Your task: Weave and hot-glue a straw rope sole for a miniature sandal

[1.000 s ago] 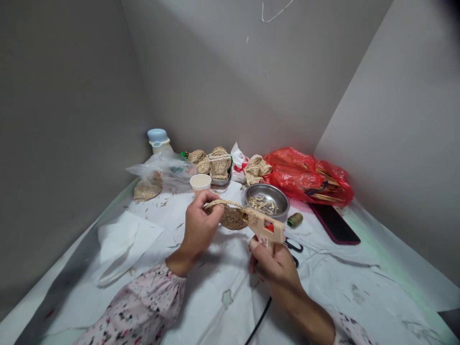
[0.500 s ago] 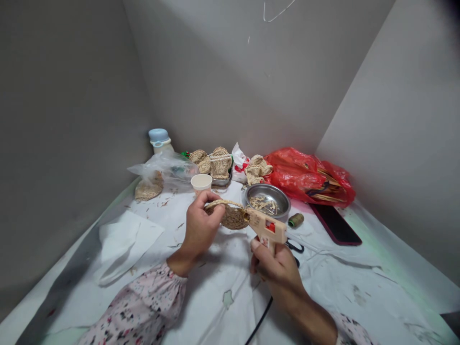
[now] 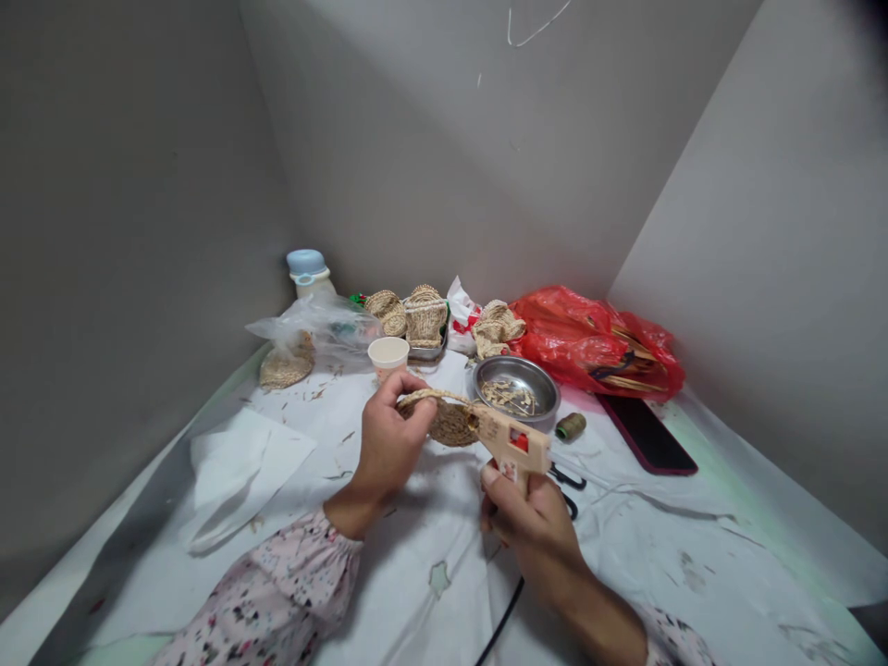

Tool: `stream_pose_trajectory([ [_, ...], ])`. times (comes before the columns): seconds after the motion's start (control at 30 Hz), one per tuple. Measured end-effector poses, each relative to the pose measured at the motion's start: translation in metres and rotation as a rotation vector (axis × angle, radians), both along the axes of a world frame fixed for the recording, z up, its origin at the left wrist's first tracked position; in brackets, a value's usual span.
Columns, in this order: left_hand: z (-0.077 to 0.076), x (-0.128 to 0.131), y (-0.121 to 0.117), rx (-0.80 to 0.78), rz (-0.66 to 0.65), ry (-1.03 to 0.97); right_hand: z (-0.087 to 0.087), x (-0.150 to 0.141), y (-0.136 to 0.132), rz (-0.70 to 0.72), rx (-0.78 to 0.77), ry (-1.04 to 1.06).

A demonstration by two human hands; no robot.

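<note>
Head view: at lower centre, the left hand (image 3: pixel 388 444) grips a coiled straw sandal sole (image 3: pixel 452 424), the right hand (image 3: pixel 533 535) closes around a hot glue gun (image 3: pixel 511 442), its nozzle (image 3: pixel 474 422) at the sole; little has shifted since moments ago.

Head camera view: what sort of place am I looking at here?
Probably a small handicraft workspace: there's a hot glue gun, woven straw sandals, and a sheet-covered work surface scattered with straw scraps.
</note>
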State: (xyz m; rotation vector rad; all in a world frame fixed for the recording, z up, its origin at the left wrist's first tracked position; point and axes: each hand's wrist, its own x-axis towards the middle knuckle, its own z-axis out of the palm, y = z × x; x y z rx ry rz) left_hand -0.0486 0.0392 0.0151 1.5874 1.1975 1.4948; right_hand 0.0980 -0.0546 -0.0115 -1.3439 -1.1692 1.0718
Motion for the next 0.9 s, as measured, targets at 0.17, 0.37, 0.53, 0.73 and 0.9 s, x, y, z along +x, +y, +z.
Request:
stream_pose_trajectory([
  [0.17, -0.0004, 0.0025, -0.0030, -0.048, -0.033, -0.039, -0.0004, 0.0002, -0.0021, 0.054, 0.021, 0.053],
  [0.37, 0.0015, 0.0037, -0.0072, -0.082, -0.069, -0.067, 0.0024, -0.0009, -0.0027, 0.095, 0.011, 0.073],
  [0.53, 0.0007, 0.0035, -0.0075, -0.099, -0.075, -0.112, 0.0005, 0.0004, -0.0019, 0.087, 0.006, 0.044],
  [0.73, -0.0004, 0.0040, -0.0048, -0.094, -0.049, -0.090, 0.0021, -0.0001, -0.0015, 0.079, -0.005, 0.056],
  [0.9, 0.0006, 0.0045, -0.0057, -0.095, -0.072, -0.093, 0.0026, -0.0006, -0.0016, 0.070, 0.005, 0.081],
])
